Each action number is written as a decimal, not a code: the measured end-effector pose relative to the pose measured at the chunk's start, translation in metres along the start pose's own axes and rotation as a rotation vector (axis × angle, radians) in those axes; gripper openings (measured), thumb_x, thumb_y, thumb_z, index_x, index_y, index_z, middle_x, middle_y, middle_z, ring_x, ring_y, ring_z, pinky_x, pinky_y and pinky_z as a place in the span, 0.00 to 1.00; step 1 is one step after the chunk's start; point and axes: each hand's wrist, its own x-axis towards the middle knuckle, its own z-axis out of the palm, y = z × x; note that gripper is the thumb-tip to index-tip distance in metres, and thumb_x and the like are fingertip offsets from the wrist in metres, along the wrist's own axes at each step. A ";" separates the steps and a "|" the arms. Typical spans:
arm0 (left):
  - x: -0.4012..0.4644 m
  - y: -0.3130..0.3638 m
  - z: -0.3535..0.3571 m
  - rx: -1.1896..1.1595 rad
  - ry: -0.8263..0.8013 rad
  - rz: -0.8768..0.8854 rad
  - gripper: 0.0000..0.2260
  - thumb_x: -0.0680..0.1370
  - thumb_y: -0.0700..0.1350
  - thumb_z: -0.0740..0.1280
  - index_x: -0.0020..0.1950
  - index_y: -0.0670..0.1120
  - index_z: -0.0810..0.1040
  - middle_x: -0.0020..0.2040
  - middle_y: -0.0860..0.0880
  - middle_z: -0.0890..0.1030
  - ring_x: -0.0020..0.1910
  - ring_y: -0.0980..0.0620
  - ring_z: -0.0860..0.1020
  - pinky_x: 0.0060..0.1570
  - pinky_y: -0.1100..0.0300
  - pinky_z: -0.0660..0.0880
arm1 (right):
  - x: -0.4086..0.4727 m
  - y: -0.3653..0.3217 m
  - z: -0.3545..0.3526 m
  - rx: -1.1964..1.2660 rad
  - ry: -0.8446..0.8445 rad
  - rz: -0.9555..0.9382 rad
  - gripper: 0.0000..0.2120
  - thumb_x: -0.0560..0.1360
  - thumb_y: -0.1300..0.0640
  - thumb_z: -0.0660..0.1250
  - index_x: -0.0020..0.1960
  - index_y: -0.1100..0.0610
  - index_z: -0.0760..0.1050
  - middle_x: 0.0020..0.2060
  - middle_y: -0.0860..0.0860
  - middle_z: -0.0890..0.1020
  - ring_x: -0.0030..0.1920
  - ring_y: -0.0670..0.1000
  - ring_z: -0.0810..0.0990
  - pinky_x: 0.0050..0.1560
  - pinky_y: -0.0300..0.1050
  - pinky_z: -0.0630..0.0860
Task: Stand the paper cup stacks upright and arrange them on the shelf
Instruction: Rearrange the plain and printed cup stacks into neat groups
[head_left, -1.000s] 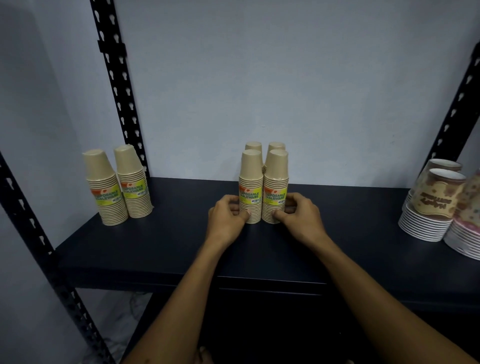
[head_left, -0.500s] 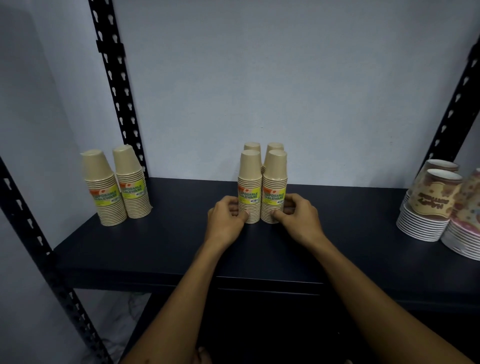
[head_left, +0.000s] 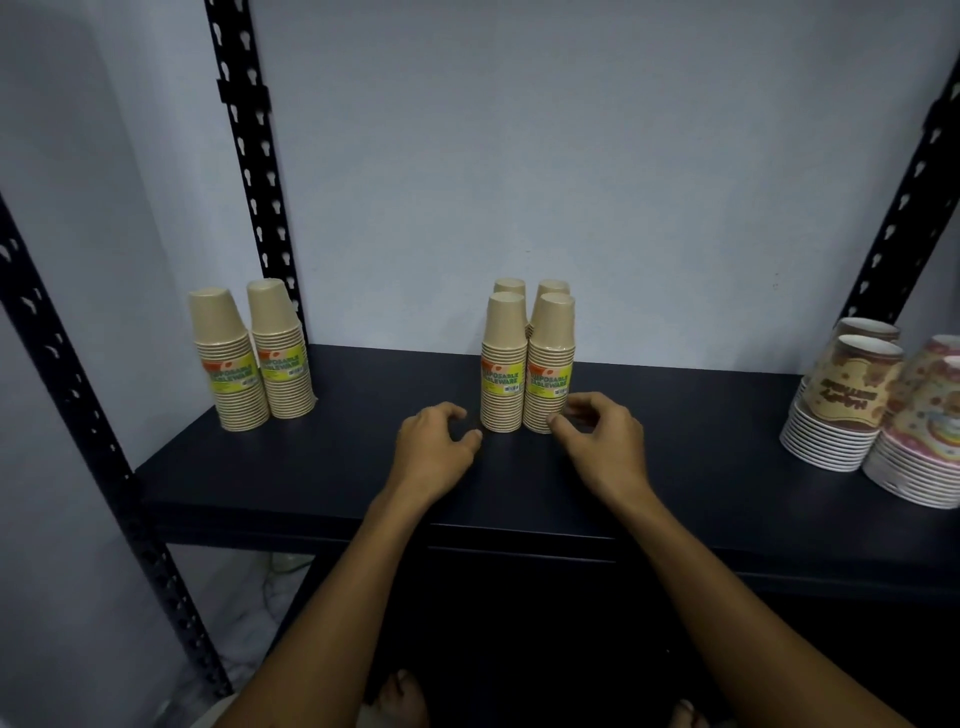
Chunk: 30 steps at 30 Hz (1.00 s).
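Several tan paper cup stacks with yellow-green labels stand upright, mouths down, on the dark shelf (head_left: 322, 467). In the middle, the front left stack (head_left: 503, 364) and front right stack (head_left: 550, 364) touch side by side, with two more stacks (head_left: 531, 287) right behind them. My left hand (head_left: 434, 447) rests on the shelf just left of the front left stack, fingers curled and apart, not touching it. My right hand (head_left: 597, 436) sits at the base of the front right stack, thumb tip near or touching it. Two further stacks (head_left: 254, 358) stand at the far left.
Patterned paper cups on piles of white and pink plates (head_left: 878, 410) fill the shelf's right end. Black perforated uprights (head_left: 249, 171) frame the shelf against a pale wall. Bare shelf lies between the cup groups. My feet show on the floor below.
Both hands have come off the sides of the two front middle stacks and drawn back slightly toward me. The stacks have stayed upright in place.
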 end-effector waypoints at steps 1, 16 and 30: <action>-0.003 -0.004 -0.004 0.031 -0.006 -0.005 0.19 0.76 0.49 0.69 0.65 0.45 0.76 0.63 0.47 0.78 0.64 0.49 0.74 0.63 0.56 0.70 | -0.004 -0.003 0.001 -0.005 -0.024 -0.014 0.15 0.73 0.57 0.72 0.59 0.59 0.78 0.50 0.50 0.82 0.50 0.45 0.79 0.50 0.36 0.74; -0.027 -0.085 -0.106 0.322 0.096 -0.125 0.15 0.76 0.53 0.68 0.58 0.46 0.80 0.55 0.48 0.82 0.56 0.47 0.78 0.57 0.52 0.75 | -0.022 -0.062 0.090 -0.223 -0.445 -0.368 0.13 0.75 0.53 0.69 0.57 0.58 0.80 0.53 0.52 0.83 0.53 0.48 0.80 0.55 0.44 0.76; 0.008 -0.131 -0.158 -0.439 0.449 -0.310 0.28 0.73 0.39 0.73 0.70 0.44 0.68 0.61 0.46 0.76 0.59 0.49 0.76 0.59 0.54 0.74 | 0.028 -0.118 0.213 0.403 -0.652 0.067 0.34 0.71 0.58 0.74 0.73 0.57 0.64 0.68 0.55 0.72 0.66 0.53 0.73 0.63 0.45 0.71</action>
